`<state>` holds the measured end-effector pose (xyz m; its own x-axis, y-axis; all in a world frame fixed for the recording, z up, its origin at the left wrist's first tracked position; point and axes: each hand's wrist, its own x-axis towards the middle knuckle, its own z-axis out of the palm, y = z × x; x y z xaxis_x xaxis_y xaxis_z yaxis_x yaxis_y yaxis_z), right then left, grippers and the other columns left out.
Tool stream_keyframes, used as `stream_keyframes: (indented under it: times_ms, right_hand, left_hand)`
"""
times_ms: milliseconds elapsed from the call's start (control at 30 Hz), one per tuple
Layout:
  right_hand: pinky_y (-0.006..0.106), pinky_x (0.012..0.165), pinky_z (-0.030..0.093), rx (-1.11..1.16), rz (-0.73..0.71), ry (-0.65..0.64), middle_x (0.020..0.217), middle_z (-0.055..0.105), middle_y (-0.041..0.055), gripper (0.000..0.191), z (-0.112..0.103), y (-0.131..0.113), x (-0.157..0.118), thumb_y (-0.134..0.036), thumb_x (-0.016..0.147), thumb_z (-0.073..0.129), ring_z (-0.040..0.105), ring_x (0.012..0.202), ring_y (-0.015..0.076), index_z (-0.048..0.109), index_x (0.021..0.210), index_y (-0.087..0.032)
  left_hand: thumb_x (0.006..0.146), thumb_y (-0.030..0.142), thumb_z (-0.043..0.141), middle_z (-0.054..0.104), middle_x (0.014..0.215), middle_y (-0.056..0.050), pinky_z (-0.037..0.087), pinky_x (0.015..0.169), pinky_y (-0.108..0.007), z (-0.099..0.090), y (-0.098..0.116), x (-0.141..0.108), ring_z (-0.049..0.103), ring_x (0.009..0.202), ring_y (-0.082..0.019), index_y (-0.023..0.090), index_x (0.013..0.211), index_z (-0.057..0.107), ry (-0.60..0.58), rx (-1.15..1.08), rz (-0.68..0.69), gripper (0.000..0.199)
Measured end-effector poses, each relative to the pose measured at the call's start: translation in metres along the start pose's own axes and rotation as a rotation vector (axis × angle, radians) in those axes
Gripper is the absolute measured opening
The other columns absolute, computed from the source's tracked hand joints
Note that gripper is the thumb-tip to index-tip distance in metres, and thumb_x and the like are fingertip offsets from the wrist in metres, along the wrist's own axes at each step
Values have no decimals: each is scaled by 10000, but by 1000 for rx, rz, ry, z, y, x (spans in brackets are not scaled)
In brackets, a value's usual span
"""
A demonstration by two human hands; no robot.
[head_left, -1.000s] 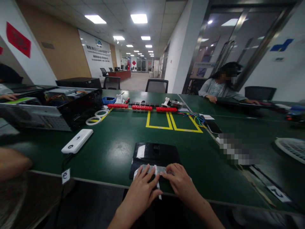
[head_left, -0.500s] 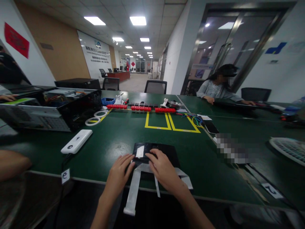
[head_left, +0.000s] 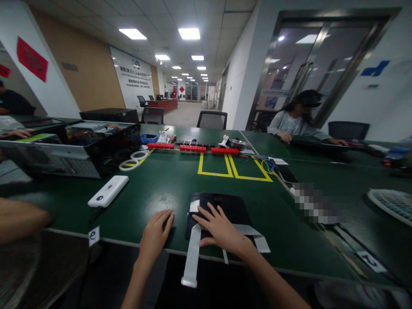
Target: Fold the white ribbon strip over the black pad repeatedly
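A thin black panel [head_left: 236, 206] lies on the green table in front of me, with a white label [head_left: 194, 206] at its far left corner. A flat white ribbon cable [head_left: 192, 257] comes from it and hangs over the near edge with a connector at its end. Another ribbon end [head_left: 262, 243] sticks out at the panel's right side. My right hand [head_left: 222, 229] lies across the panel with its fingers spread, partly hiding the cables. Just left of the panel, my left hand [head_left: 156, 231] rests at the table with fingers stretched forward and holds nothing.
Left of me lie a white power bank [head_left: 108, 191] and an open computer case [head_left: 106, 148]. White rings [head_left: 128, 164], red strips [head_left: 192, 148] and yellow tape outlines [head_left: 215, 174] are farther back. A phone [head_left: 286, 174] lies right. A person [head_left: 294, 120] sits across; a neighbour's arm [head_left: 22, 219] is at left.
My left hand has come off the panel to its left. My right hand has spread flatter over the panel, which sits slightly farther right in view. The whole view has shifted a little.
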<state>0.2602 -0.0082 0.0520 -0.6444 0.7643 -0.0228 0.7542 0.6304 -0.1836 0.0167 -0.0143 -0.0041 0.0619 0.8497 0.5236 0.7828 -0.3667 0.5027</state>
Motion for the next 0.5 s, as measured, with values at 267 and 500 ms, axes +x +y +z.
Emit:
stream_keyframes:
  times_ms: [267, 500]
  right_hand:
    - [566, 1100, 23, 187, 106, -83, 1530, 186, 40, 858, -21, 66, -48, -699, 716, 530, 35, 1404, 297, 277, 1436, -307]
    - [551, 1102, -5, 245, 250, -55, 1521, 216, 73, 892, -26, 131, -104, -626, 689, 607, 33, 1404, 286, 274, 1441, -279]
  left_hand:
    - [921, 329, 452, 689, 1055, -78, 466, 929, -400, 2, -3, -2, 624, 1000, -229, 200, 1053, 658, 17, 35, 38, 277]
    - [913, 331, 463, 687, 1054, -74, 465, 927, -392, 3, -1, -3, 622, 1005, -231, 202, 1054, 661, 24, 62, 16, 276]
